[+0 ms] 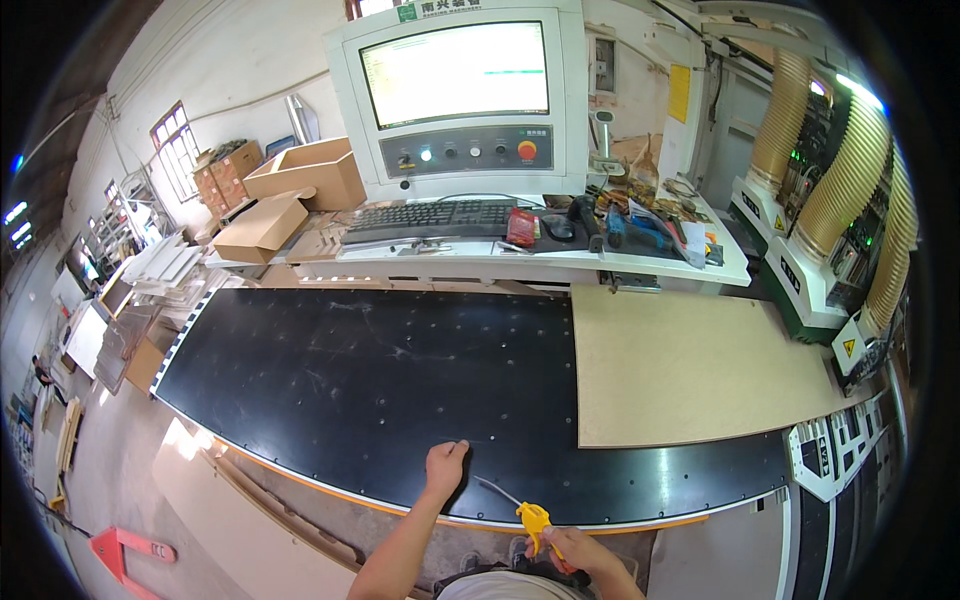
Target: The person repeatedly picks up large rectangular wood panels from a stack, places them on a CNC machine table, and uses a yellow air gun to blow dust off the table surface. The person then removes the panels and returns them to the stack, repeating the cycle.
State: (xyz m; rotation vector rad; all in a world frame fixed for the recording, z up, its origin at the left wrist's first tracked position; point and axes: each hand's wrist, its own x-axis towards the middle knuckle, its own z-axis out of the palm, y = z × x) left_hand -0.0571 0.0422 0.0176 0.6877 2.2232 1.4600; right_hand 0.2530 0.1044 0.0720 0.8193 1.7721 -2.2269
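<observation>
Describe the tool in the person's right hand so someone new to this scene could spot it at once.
Start at the big black machine table and go to its near edge, right of the left hand resting there. The right hand holds a yellow air blow gun; its thin metal nozzle is the only yellow-handled thing on that edge.

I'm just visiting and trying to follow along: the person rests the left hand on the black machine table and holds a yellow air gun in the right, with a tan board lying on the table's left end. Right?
Not quite. The head view shows the tan board on the right end of the black machine table, not the left. The rest holds: left hand on the table, yellow air gun in the right hand.
</observation>
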